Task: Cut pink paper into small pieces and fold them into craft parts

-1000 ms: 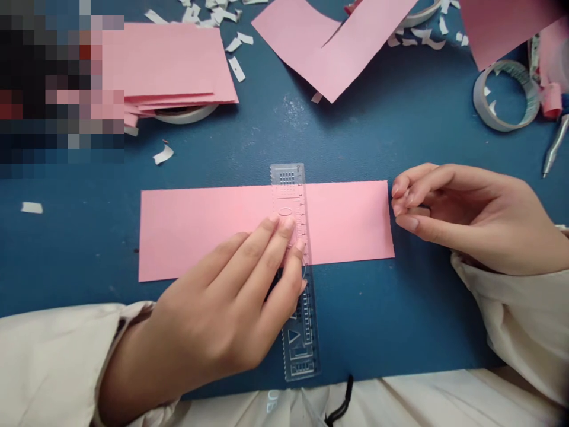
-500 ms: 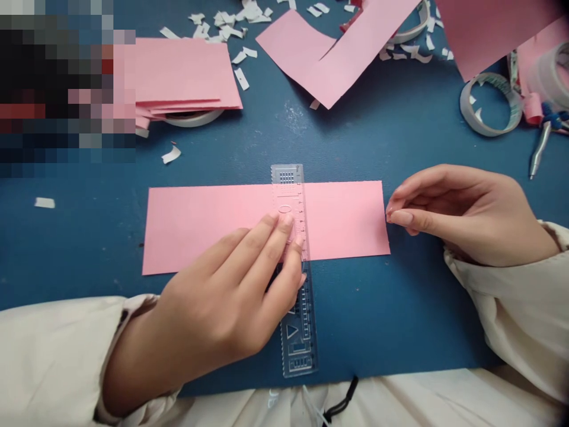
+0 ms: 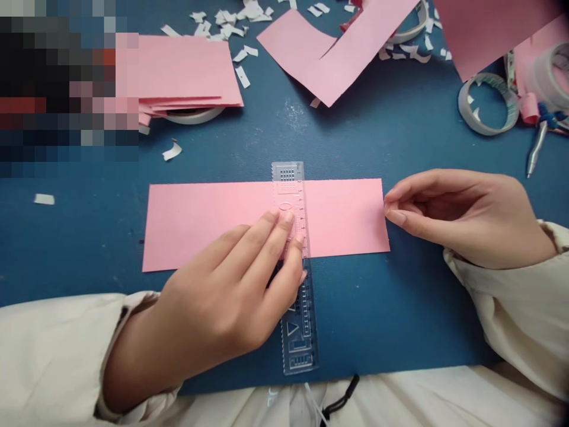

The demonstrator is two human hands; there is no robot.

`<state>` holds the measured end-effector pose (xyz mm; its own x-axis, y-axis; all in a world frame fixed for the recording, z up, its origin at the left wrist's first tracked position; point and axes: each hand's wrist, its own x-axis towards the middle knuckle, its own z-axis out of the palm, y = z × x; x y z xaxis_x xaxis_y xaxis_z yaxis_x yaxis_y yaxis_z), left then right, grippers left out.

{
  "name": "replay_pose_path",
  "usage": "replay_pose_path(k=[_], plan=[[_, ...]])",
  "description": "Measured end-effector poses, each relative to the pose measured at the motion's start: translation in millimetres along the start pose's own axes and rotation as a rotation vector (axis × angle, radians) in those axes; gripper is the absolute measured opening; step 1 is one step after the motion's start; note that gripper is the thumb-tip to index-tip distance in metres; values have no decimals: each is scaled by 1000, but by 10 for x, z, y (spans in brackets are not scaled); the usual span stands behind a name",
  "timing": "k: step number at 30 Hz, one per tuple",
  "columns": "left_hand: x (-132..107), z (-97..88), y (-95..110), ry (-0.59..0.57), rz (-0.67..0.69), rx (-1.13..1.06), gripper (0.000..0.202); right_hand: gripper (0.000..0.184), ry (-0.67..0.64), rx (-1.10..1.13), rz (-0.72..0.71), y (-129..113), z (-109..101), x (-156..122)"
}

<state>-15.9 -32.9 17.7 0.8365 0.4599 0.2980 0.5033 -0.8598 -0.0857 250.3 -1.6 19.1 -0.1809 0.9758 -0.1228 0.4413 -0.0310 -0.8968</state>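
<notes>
A long pink paper strip lies flat on the blue table. A clear plastic ruler lies across its middle, pointing toward me. My left hand presses flat on the ruler and paper, fingers stretched out and close together. My right hand sits at the strip's right end. Its thumb and fingertips are pinched together at the paper's right edge.
A stack of pink sheets rests on a tape roll at the back left. More pink pieces lie at the back centre and right. A tape roll, a pen and several white paper scraps are scattered at the back.
My right hand has moved left from just off the strip until its fingertips pinch the right edge. The left hand and ruler have stayed in place.
</notes>
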Motion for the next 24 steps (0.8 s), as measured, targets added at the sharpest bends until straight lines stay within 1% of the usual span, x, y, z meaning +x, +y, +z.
replay_pose_path(k=[5, 9, 12, 14, 16, 18, 20, 21, 24], plan=[[1, 4, 8, 16, -4, 16, 25, 22, 6, 24, 53, -19, 1, 18], [2, 7, 10, 25, -6, 20, 24, 19, 10, 1, 10, -21, -3, 12], [3, 14, 9, 28, 2, 17, 23, 13, 6, 18, 37, -15, -5, -10], [-3, 17, 8, 34, 4, 14, 23, 17, -5, 60, 59, -4, -10, -21], [-9, 18, 7, 30, 8, 10, 23, 21, -21, 79, 49, 10, -13, -23], [-11, 16, 5, 36, 9, 16, 23, 19, -7, 44, 1, 22, -7, -17], [-5, 14, 3, 40, 7, 23, 23, 12, 22, 9, -77, 35, 6, -4], [-1, 14, 2, 46, 7, 29, 22, 10, 43, 3, -125, 43, 12, 3], [7, 16, 1, 38, 19, 38, 22, 15, 114, -28, -330, 81, -1, 21]])
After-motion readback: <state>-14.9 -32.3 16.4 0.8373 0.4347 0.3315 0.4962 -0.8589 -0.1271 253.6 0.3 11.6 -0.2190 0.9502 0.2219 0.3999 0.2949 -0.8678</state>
